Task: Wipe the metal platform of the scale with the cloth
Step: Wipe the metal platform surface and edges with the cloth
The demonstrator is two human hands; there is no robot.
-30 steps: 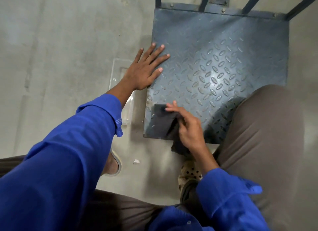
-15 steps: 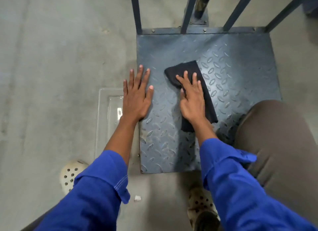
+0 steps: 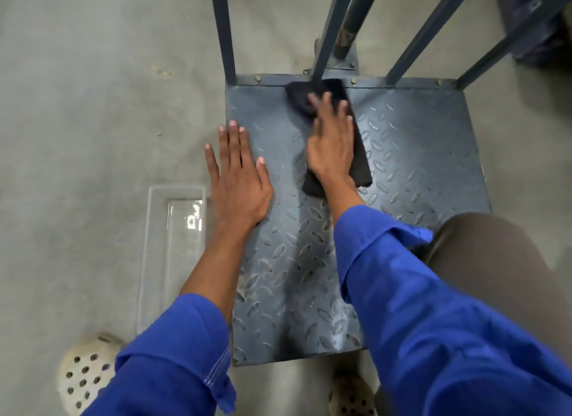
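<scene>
The scale's platform [image 3: 418, 155] is a dark blue-grey metal plate with a raised tread pattern, lying on the concrete floor. A black cloth [image 3: 360, 164] lies on its far middle part, reaching the bolted back edge. My right hand [image 3: 331, 140] presses flat on the cloth with fingers spread, slightly blurred. My left hand [image 3: 238, 180] rests flat and open on the platform's left edge, fingers pointing away from me, holding nothing. Both arms wear blue sleeves.
Dark metal rails [image 3: 224, 31] rise from the platform's back edge, with a post [image 3: 349, 28] behind them. A clear plastic tray [image 3: 173, 248] lies on the floor left of the platform. My knee [image 3: 495, 260] overhangs the right front; perforated clogs [image 3: 82, 375] show below.
My right hand has pushed the cloth from the platform's near edge up to its far edge. My left hand stays flat on the left edge. The camera view has shifted, showing more of the rails.
</scene>
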